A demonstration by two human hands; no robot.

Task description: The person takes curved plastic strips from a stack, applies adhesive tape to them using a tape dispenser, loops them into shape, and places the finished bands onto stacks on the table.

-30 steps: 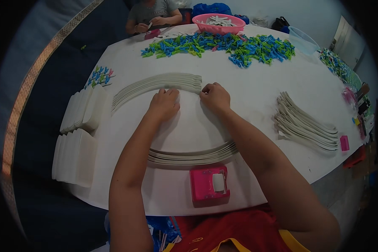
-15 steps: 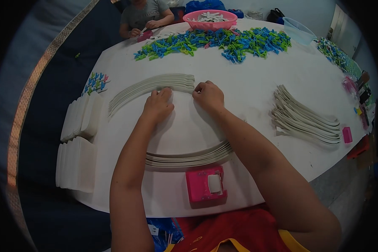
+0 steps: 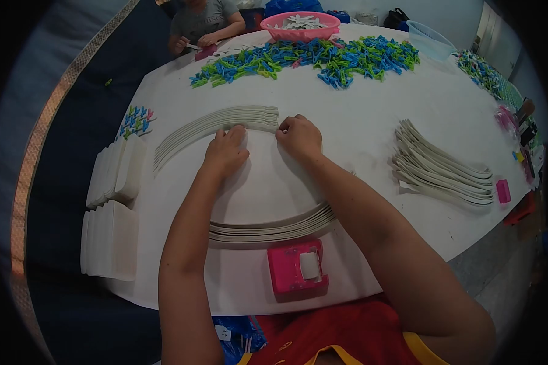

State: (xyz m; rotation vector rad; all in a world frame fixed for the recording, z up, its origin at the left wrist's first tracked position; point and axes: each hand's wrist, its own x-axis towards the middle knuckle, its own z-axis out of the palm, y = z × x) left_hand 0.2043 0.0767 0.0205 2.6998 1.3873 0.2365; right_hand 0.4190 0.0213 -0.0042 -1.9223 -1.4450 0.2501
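Note:
A row of light grey curved strips (image 3: 216, 121) lies in an arc on the white table. My left hand (image 3: 227, 149) rests at the inner edge of this arc, its fingertips touching the nearest strip and its thumb apart. At the arc's right end is my right hand (image 3: 301, 137), thumb and fingers pinched together; what is between them is hidden. Closer to me, a second bundle of curved strips (image 3: 268, 233) lies between my forearms, its right end partly covered by my right arm. Below it stands a pink tape dispenser (image 3: 283, 271) with a whitish roll.
A loose heap of strips (image 3: 438, 167) lies at right, beside a small pink block (image 3: 503, 191). White rectangular pieces (image 3: 112, 237) stand at left. Blue and green clips (image 3: 347, 58) spread along the back, near a pink basket (image 3: 301, 34). A person (image 3: 204, 27) sits at the far side.
My hands and the strips keep their places relative to each other. The whole view has shifted slightly. The person across has moved their hands a little.

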